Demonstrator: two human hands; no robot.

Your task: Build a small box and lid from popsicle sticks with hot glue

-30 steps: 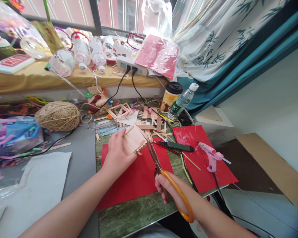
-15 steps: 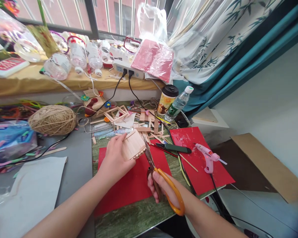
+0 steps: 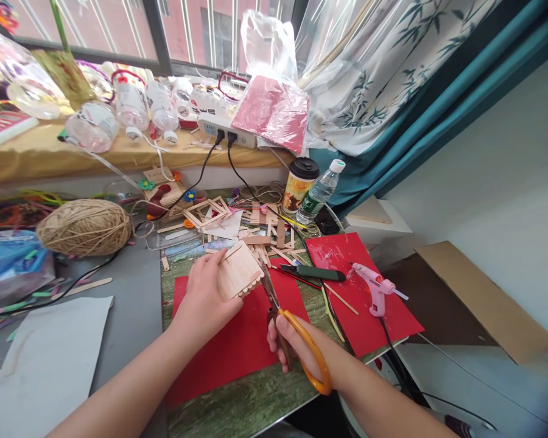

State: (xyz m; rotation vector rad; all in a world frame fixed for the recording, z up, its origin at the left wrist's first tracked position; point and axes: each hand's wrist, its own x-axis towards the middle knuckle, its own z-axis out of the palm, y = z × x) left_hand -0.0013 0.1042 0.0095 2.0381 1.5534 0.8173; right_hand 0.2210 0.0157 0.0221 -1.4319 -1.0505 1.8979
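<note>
My left hand (image 3: 210, 292) grips a small panel of popsicle sticks (image 3: 240, 271) by its left side, tilted above a red sheet (image 3: 228, 353). Rounded stick ends line the panel's lower edge. In my right hand (image 3: 285, 340) is a pair of scissors (image 3: 308, 353) with orange handles and dark, worn blades. The blades point up and away, right at the panel's right edge; whether they touch the wood I cannot tell. My right fingers wrap round the handles, and part of the far handle is hidden by them.
Loose popsicle sticks and small stick frames (image 3: 210, 213) lie behind the panel. To the right are a green utility knife (image 3: 319, 272) and a pink glue gun (image 3: 378, 286) on another red sheet (image 3: 356, 328). A paper cup (image 3: 299, 185), a water bottle (image 3: 319, 193) and a twine ball (image 3: 84, 227) stand farther back.
The whole view has shifted slightly, so everything sits a little farther left. Both hands keep their hold, and the scissors stay at the panel's right edge.
</note>
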